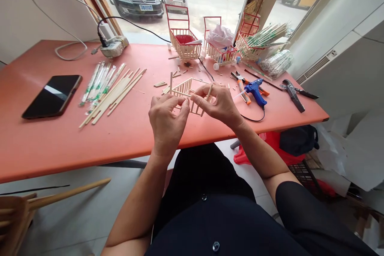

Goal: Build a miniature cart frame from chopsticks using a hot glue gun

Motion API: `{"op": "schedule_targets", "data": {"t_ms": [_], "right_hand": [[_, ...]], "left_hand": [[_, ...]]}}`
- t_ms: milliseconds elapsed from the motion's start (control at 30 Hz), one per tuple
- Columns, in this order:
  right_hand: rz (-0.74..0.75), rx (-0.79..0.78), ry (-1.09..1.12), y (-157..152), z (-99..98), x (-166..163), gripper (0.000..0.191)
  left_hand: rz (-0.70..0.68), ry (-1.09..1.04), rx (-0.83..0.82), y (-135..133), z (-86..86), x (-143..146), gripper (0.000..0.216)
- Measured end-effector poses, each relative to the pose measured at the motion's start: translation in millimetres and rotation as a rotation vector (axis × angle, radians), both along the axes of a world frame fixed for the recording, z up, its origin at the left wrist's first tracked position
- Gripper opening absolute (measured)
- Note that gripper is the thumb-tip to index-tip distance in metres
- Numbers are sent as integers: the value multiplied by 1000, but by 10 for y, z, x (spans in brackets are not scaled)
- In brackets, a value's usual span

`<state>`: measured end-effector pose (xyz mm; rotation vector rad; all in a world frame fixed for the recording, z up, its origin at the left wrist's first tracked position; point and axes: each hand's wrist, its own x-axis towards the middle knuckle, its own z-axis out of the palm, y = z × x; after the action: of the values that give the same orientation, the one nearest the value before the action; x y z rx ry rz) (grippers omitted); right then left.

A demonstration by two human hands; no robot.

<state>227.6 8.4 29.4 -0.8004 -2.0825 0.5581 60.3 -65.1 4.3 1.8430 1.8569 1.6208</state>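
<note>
A small openwork frame of thin wooden sticks is on the table in front of me, partly behind my fingers. My left hand is closed at the frame's near side, thumb and index finger pinched at a stick there. Its fingertips nearly meet those of my right hand, which pinches the same side from the right. A slanting stick passes by my right fingers. One upright stick rises at the left corner. The exact contact points are hidden by the fingers.
Loose sticks, wrapped chopsticks and a phone lie left. Right are a blue glue gun, pliers and a black-handled tool. Small stick carts stand behind. A power strip sits back left.
</note>
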Motion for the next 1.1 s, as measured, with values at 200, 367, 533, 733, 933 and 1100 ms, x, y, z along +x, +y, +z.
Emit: {"op": "schedule_targets", "data": {"t_ms": [200, 367, 533, 733, 933, 1100], "right_hand": [[-9, -8, 56, -39, 6, -66, 20], [-5, -54, 104, -65, -17, -94, 18], [-1, -67, 129, -80, -21, -97, 18], [3, -94, 121, -94, -2, -84, 17], [4, -93, 122, -91, -8, -93, 18], [13, -76, 126, -87, -6, -101, 18]], "left_hand": [[-8, 10, 10, -7, 10, 1, 18], [-16, 26, 3, -4, 27, -6, 19], [-13, 76, -11, -6, 41, -12, 21], [-6, 110, -63, -16, 82, -4, 22], [-5, 111, -74, -14, 84, -11, 22], [2, 112, -66, -11, 80, -8, 22]]}}
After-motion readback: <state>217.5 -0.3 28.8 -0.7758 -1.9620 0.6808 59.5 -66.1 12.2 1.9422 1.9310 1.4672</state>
